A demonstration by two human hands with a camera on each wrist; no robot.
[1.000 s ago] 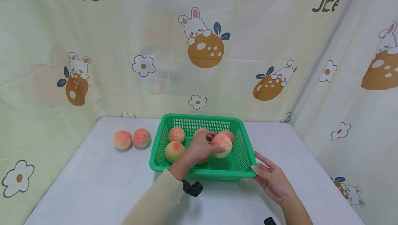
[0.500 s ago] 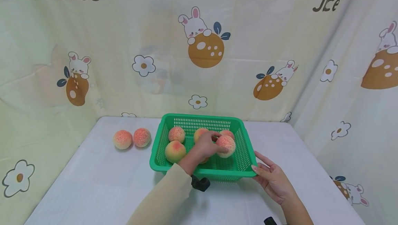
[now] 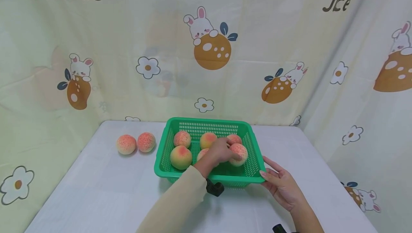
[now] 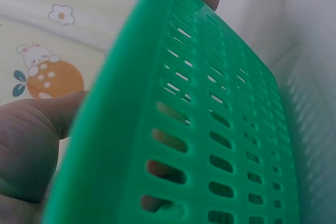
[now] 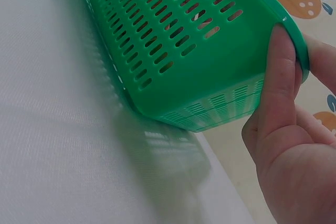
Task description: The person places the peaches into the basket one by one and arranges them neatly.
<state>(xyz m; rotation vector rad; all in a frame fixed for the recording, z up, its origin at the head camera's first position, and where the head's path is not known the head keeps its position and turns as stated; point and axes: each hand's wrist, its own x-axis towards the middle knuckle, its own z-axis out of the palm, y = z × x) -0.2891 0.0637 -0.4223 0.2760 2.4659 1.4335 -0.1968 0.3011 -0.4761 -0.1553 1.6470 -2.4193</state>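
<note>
In the head view my left hand (image 3: 220,150) reaches over the front rim into a green plastic basket (image 3: 236,179). It holds a speckled pink peach (image 3: 239,154) low in the right part, near another peach (image 3: 235,139) at the back. Two peaches lie on the left side, a yellower peach (image 3: 181,157) in front and a pinker one (image 3: 182,139) behind. A peach (image 3: 208,140) sits mid-back; one in front of it is partly hidden by my hand. My right hand (image 3: 283,189) pinches the rim at the front right corner, plain in the right wrist view.
Two more peaches, a left one (image 3: 126,144) and a right one (image 3: 146,142), stand on the white table (image 3: 96,190) left of the basket. A patterned curtain (image 3: 173,47) closes off the back and sides.
My left hand has moved right and a little down with the peach, toward the basket's right side. More of the peach behind my wrist shows. My right hand keeps its hold on the rim.
</note>
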